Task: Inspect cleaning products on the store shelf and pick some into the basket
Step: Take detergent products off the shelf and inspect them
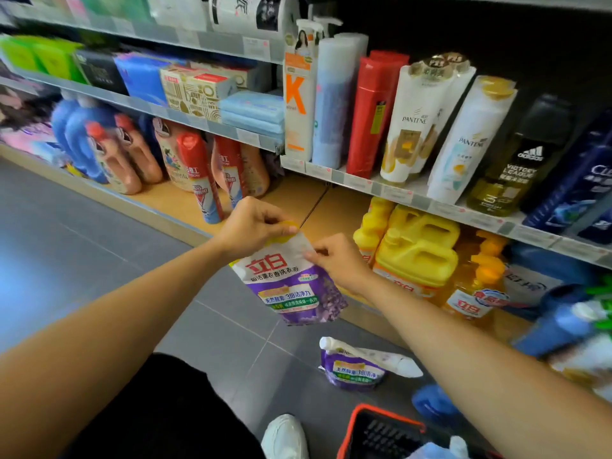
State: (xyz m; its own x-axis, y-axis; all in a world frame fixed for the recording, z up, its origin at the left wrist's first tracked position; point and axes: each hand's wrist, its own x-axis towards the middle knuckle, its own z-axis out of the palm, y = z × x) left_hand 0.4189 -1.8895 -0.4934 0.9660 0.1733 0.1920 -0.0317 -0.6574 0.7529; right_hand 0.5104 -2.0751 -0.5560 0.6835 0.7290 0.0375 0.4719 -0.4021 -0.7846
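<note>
A purple and white detergent refill pouch [291, 286] hangs in the air in front of the bottom shelf, held by its top edge. My left hand [253, 225] pinches the pouch's upper left corner. My right hand [337, 260] pinches its upper right corner. A second pouch of the same kind [356, 367] lies on the grey floor below. The red-rimmed black basket [381, 432] sits at the bottom edge, with a pale blue item inside it.
Yellow detergent jugs [417, 250] fill the bottom shelf on the right, with shampoo bottles [420, 124] on the shelf above. Red spray cans [198, 173] and pink bottles stand at the left. A blue bottle [430, 404] lies by the basket. My white shoe [284, 437] is near it.
</note>
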